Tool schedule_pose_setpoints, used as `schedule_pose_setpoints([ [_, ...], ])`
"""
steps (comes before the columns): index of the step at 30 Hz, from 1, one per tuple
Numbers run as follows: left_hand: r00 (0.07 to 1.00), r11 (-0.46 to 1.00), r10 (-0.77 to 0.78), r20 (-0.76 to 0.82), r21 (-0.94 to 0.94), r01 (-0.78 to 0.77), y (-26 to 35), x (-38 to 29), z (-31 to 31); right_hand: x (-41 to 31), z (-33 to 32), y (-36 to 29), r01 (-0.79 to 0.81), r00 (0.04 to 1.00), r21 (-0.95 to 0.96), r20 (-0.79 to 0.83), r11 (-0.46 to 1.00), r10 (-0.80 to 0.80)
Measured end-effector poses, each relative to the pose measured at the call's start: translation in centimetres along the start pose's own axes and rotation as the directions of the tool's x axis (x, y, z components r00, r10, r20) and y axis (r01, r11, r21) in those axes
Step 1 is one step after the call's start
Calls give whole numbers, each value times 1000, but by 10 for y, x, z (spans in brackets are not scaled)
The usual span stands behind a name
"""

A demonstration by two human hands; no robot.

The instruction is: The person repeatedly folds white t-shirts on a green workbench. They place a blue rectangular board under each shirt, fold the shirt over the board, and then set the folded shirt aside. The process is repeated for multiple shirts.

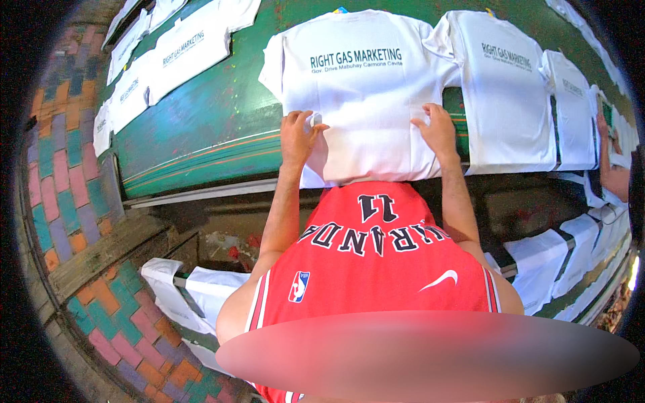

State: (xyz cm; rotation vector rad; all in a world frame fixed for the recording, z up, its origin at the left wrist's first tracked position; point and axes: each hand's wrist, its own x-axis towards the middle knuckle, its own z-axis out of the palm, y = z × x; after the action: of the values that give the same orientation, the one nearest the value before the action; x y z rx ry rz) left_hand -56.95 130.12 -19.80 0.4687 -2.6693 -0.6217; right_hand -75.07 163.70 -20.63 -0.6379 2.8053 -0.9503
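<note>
A white T-shirt point(352, 101) lies flat in front of me with dark printed writing across its upper part. Its lower end reaches the near edge of a green printing table point(211, 121). My left hand point(298, 138) touches the shirt's lower left side, thumb and forefinger apart. On the lower right side rests my right hand point(437, 132), fingers bent, with a gap between thumb and forefinger. No clear grip on the cloth shows at either hand.
More printed white shirts lie to the right point(509, 101) and far left point(186, 55). Shirts also hang on a lower rack behind me point(536, 269). Another person's arm point(612, 174) is at the far right. Coloured paving point(60, 176) lies left of the table.
</note>
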Motion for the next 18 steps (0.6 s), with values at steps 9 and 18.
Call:
schedule_pose_setpoints([
  [9,996,985,-58,65,-159,68,-20,30,35,35,24,-12,177,984,-23,1,984,-177],
  [18,999,997,54,-2,-50,-54,-10,44,41,53,21,-26,195,981,-96,23,976,-194],
])
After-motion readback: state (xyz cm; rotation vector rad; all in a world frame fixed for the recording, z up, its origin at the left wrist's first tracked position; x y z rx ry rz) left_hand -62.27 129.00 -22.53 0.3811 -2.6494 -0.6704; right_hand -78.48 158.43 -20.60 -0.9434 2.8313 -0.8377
